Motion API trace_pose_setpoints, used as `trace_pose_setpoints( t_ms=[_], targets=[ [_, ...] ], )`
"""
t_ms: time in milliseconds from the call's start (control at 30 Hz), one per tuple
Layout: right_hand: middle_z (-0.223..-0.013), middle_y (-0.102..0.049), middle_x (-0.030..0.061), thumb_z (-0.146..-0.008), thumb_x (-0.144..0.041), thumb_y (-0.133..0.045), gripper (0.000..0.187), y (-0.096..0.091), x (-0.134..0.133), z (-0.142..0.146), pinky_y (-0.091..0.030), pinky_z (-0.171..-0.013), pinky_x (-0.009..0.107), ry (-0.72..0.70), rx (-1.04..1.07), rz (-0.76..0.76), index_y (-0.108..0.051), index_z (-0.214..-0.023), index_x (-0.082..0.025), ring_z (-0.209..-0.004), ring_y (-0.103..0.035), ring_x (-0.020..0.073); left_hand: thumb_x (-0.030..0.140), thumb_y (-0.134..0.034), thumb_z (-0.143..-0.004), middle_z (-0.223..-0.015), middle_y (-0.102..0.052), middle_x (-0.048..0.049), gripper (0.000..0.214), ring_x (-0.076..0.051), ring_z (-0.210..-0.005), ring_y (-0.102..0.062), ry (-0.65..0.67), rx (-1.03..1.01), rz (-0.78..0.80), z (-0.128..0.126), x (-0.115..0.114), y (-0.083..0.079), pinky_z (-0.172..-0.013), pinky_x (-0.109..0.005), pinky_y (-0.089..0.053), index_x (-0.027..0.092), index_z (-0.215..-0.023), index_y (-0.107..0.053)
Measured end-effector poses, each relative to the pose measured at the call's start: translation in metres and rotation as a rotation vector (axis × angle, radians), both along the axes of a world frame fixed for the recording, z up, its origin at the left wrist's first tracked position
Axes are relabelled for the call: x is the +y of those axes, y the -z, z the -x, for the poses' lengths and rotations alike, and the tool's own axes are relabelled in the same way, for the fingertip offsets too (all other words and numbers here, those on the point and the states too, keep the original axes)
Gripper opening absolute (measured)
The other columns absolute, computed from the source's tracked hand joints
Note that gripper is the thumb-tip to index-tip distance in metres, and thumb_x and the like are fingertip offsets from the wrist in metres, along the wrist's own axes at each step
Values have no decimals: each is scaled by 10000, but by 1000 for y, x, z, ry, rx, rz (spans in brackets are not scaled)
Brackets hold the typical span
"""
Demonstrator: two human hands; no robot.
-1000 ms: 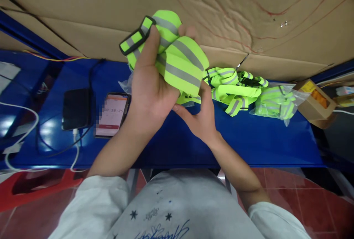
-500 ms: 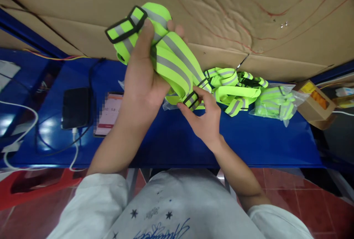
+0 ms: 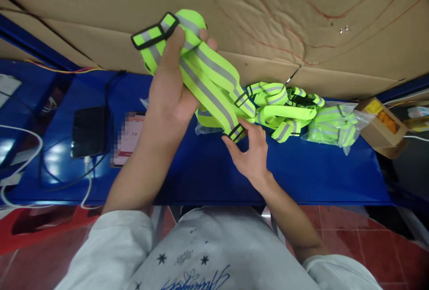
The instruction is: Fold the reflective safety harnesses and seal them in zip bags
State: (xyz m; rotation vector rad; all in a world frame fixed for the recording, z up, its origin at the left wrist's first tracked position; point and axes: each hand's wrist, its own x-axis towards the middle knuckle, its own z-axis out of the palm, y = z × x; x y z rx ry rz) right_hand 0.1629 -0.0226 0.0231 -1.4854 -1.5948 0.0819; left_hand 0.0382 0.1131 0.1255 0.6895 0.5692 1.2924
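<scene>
Neon-yellow reflective straps (image 3: 208,86) with grey stripes and black buckles stretch between my hands above the blue table (image 3: 201,169). My left hand (image 3: 172,84) is closed around the folded upper end, its thumb over the strap beside a black double-slot buckle (image 3: 156,32). Lower down, my right hand (image 3: 250,147) pinches the strap's end at a small black slider (image 3: 235,131) between thumb and fingers. Another slider (image 3: 241,99) shows on the neighbouring strap length. Part of the bundle is hidden behind my left palm.
More reflective straps (image 3: 284,111) lie at the back right, beside a clear bag (image 3: 331,124) of straps and an open cardboard box (image 3: 380,124). On the left are a black phone-like device (image 3: 88,131) on a white cable and a lit screen (image 3: 129,140). Cardboard (image 3: 268,22) covers the back.
My right hand has moved slightly down and right, drawing the strap end out. The strap length that was bowed is now straighter. My left hand has dropped slightly, keeping its grip.
</scene>
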Motion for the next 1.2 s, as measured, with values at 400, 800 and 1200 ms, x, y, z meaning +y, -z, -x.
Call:
trace_pose_setpoints(
  t_ms=[400,800,1200],
  targets=[
    [-1331,-695,71,-876,-660,-735,604,-129,12,-91,-558,-1032,426,-273,142,-20,-667,-1371,-320,-1233,-672,272,419,-799,-867,-953,-810,-26,258,-232,-826,-801,622,340,-184,-18,-57,1,-746,-348,-677,227,-1038,-781],
    [-1016,-807,-26,-803,-236,-880,337,-126,40,-70,-655,-641,310,-271,263,-159,-776,-1119,-292,-727,-750,171,384,-849,-860,-1056,-820,-108,301,-285,-1028,-795,892,167,-71,-28,-49,23,-928,-396,-652,176,-1066,-780],
    [-1294,-745,30,-990,-433,-661,315,-111,41,-88,-548,-1159,463,-197,-198,-38,-737,-1294,-393,-1365,-633,304,571,-909,-731,-1051,-805,-35,479,-249,-992,-775,812,250,-124,-14,-45,10,-777,-276,-625,248,-1061,-785]
  ],
)
